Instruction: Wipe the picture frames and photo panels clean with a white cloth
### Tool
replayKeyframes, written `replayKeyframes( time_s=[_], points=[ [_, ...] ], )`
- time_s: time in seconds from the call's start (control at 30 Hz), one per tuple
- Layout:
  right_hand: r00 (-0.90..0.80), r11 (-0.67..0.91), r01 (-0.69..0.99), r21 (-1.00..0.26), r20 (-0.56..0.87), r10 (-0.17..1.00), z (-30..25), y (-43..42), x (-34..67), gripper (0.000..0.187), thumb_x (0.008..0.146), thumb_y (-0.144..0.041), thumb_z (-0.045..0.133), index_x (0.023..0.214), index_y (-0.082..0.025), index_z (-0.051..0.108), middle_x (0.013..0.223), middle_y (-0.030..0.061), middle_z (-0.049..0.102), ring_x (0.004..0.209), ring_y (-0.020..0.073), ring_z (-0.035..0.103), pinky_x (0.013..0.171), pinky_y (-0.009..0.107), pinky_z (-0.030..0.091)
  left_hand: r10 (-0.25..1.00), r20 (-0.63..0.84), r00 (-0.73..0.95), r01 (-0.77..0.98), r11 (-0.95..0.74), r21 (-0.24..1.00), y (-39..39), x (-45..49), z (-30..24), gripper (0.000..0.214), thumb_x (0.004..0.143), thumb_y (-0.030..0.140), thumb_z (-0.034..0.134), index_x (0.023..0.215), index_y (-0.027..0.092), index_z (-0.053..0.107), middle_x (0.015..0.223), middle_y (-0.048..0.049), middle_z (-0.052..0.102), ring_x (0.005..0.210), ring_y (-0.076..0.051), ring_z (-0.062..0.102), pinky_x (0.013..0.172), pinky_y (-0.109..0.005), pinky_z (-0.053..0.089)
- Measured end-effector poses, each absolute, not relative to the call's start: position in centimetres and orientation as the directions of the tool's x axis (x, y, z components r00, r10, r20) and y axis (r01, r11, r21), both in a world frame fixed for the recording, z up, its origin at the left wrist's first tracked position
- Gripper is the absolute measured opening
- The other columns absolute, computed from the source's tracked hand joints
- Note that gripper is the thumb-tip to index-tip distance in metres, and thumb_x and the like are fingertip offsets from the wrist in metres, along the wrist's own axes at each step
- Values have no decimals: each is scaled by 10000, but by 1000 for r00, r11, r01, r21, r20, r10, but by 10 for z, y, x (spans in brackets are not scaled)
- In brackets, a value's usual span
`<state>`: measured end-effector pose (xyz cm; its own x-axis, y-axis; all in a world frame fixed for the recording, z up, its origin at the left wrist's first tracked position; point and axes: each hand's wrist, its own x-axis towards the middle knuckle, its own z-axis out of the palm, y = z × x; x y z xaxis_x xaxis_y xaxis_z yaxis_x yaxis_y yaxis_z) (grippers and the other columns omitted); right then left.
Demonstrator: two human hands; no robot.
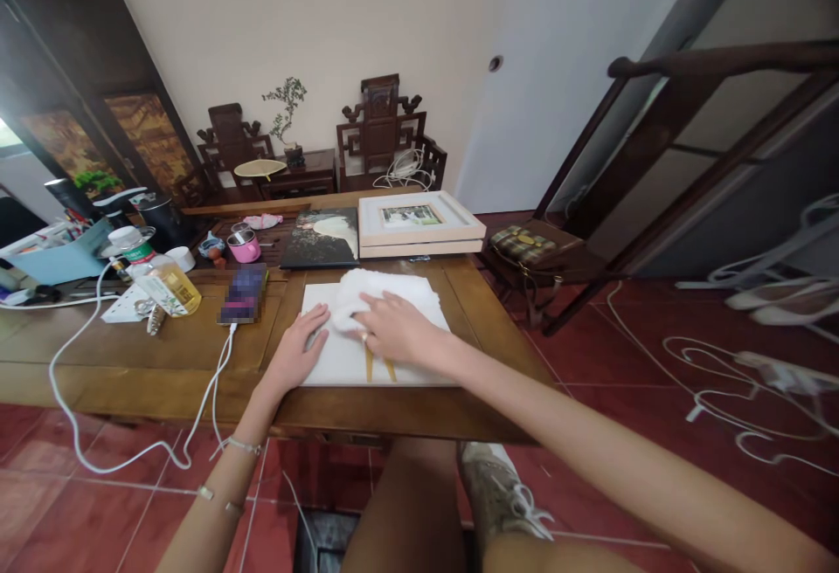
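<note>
A flat white board lies near the front edge of the wooden table. My left hand rests on the board's left side, fingers stretched out and holding nothing. Bunched under my right hand is a fluffy white cloth, gripped and pressed against the board's upper part. Two narrow golden-yellow strips show on the board below my right hand; what they belong to is hidden by the hand and cloth.
Behind the board are a dark picture panel and stacked pale picture frames. To the left are a phone on a white cable, a bottle of yellow liquid, a pink cup and a blue box.
</note>
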<state>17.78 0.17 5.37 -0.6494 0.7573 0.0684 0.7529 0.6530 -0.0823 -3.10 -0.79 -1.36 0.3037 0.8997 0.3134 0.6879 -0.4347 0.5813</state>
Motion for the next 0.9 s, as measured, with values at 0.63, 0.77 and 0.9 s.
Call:
replayKeyframes(
  time_s=[0.63, 0.77, 0.9],
  points=[
    [-464, 473, 846, -245, 99, 880, 38, 53, 233, 418, 974, -314, 284, 1140, -146, 629, 1182, 151, 635, 1113, 319, 556, 910, 421, 422, 900, 320, 296, 691, -433, 578, -9, -33, -15, 389, 909, 333, 437, 1218, 156, 593, 1369, -106, 522, 1318, -220, 430, 1147, -454, 258],
    [-601, 635, 746, -201, 207, 772, 22, -4, 266, 342, 919, -168, 368, 1079, -171, 670, 1238, 108, 616, 1305, 291, 397, 1087, 491, 280, 899, 328, 289, 687, -433, 583, -9, -33, -16, 373, 908, 328, 439, 1197, 157, 604, 1362, -106, 529, 1313, -222, 436, 1143, -451, 271],
    [-692, 739, 645, -197, 260, 673, 22, -73, 271, 263, 888, -202, 456, 802, -162, 702, 1324, 147, 547, 1291, 289, 428, 1103, 478, 306, 898, 331, 289, 684, -435, 586, -8, -32, -17, 363, 907, 322, 446, 1188, 158, 606, 1356, -109, 536, 1311, -224, 438, 1144, -454, 266]
  ],
)
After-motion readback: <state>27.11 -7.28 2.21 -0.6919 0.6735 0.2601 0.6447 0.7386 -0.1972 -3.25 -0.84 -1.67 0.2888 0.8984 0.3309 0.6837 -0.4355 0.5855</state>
